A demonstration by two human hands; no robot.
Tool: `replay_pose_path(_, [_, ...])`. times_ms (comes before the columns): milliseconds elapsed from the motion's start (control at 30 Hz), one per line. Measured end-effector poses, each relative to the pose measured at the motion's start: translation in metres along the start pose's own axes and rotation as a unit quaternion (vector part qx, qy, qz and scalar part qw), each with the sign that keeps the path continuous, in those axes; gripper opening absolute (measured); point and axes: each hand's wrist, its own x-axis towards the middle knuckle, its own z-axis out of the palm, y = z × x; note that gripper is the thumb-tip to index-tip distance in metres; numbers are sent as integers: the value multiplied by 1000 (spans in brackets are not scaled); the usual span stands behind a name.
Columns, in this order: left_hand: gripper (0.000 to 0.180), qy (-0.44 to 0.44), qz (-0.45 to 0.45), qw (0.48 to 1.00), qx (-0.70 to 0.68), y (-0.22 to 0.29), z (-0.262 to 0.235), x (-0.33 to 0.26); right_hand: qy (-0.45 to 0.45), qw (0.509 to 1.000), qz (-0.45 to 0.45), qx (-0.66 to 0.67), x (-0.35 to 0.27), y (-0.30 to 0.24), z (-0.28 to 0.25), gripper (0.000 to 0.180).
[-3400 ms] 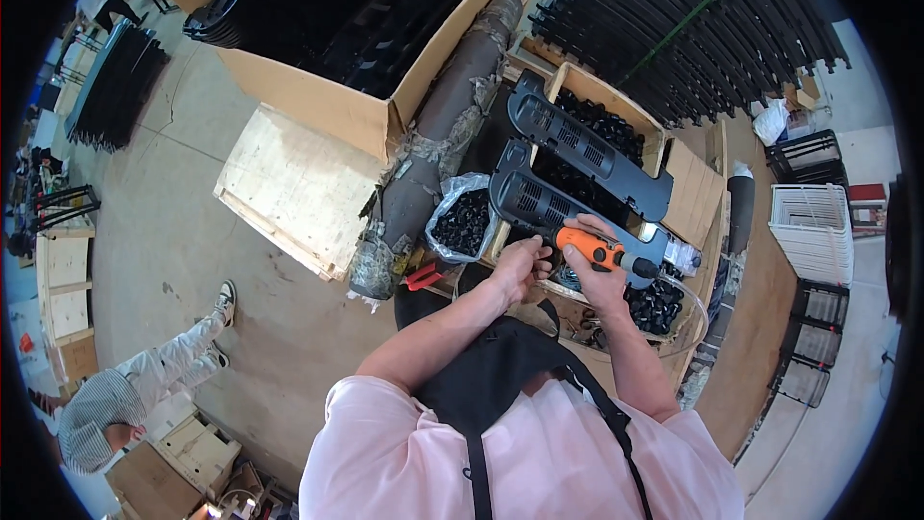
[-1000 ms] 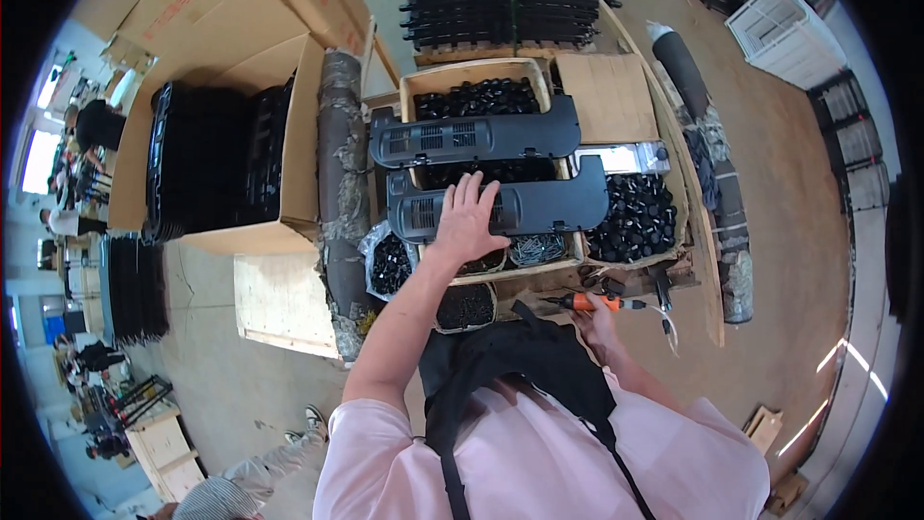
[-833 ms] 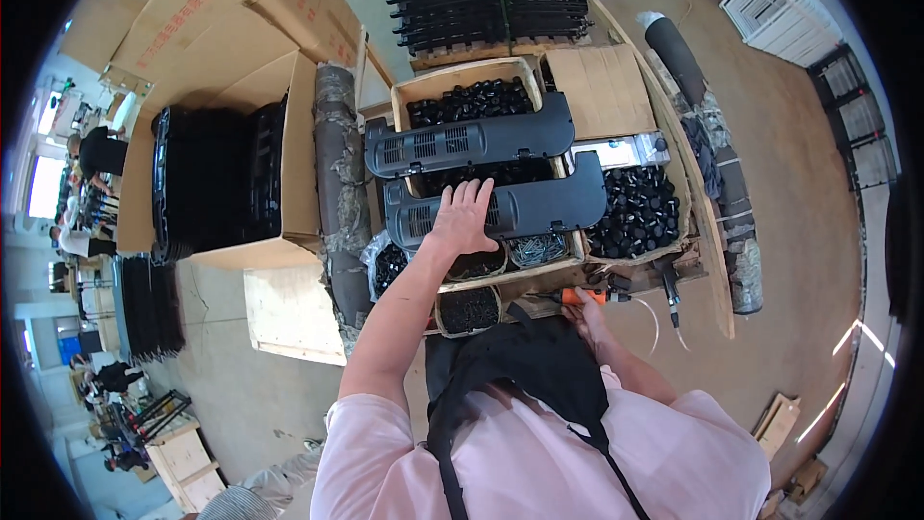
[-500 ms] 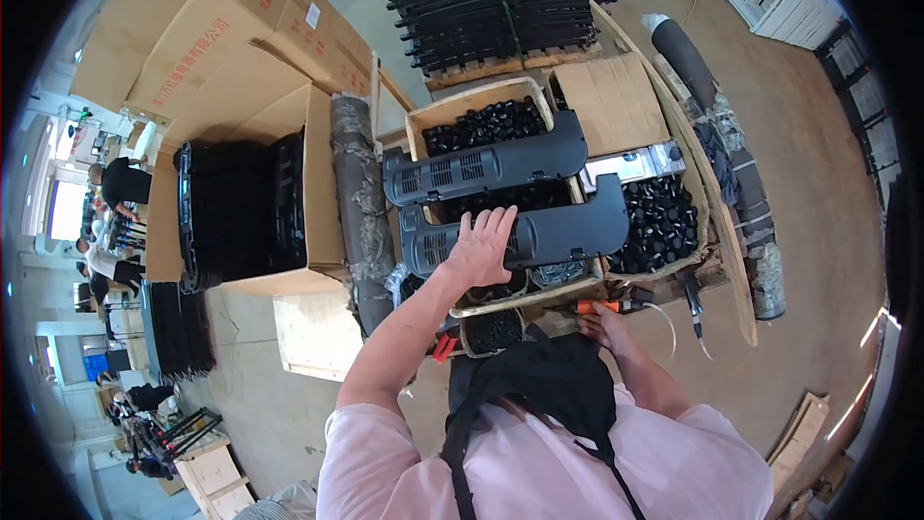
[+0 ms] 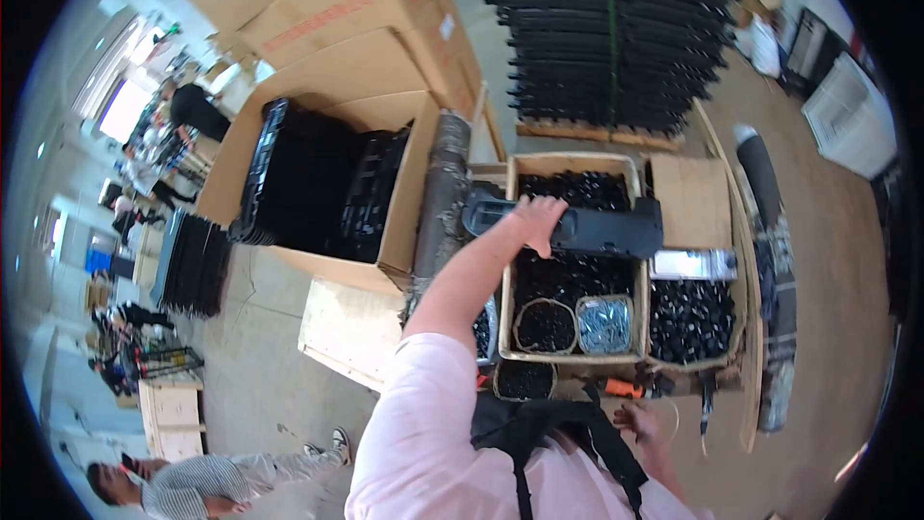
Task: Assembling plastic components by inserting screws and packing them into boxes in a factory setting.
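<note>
A long dark grey plastic housing (image 5: 611, 233) lies across the wooden parts bins, in front of me. My left hand (image 5: 537, 223) reaches over its left part, with the fingers at the far edge and the thumb at the near one, gripping it. My right hand (image 5: 643, 422) is low on the right, just nearer to me than an orange-bodied power screwdriver (image 5: 624, 387). Its fingers are loosely bent and apart, and it appears to hold nothing. Small baskets of dark screws (image 5: 547, 327) and silver screws (image 5: 604, 325) stand in the near part of the bin.
Black small parts (image 5: 693, 323) fill the right bin. A tall carton (image 5: 404, 221) with black panels stands at left, beside a wrapped roll (image 5: 443, 193). Black frames (image 5: 616, 39) are stacked beyond. A person in a striped shirt (image 5: 197, 486) is at lower left; others work farther off.
Two housings lay on the bins; now one shows, with my left hand farther forward, uncovering the screw baskets. My right hand has come off the orange screwdriver. The view has shifted.
</note>
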Motion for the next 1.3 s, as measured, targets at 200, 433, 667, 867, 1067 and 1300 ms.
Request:
replay_pose_path(200, [119, 28, -6, 998, 51, 15, -9, -4, 38, 989, -71, -121, -47, -67, 18, 31])
replay_pose_path(433, [108, 197, 45, 975, 97, 25, -47, -85, -39, 954, -238, -178, -92, -185, 82, 23])
replay_pose_path(667, [110, 242, 60, 966, 65, 76, -65, -208, -19, 768, -578, -276, -166, -302, 155, 20])
replay_pose_path(867, [120, 262, -10, 964, 36, 147, -16, -306, -125, 616, -561, -538, -151, -311, 201, 50])
replay_pose_path(1067, [126, 224, -114, 967, -47, 196, 35, -369, -254, 554, -398, -686, -146, -288, 245, 58])
replay_pose_path(1300, [118, 301, -170, 926, -149, 205, 90, -401, -265, 522, -396, -707, -145, -259, 285, 56])
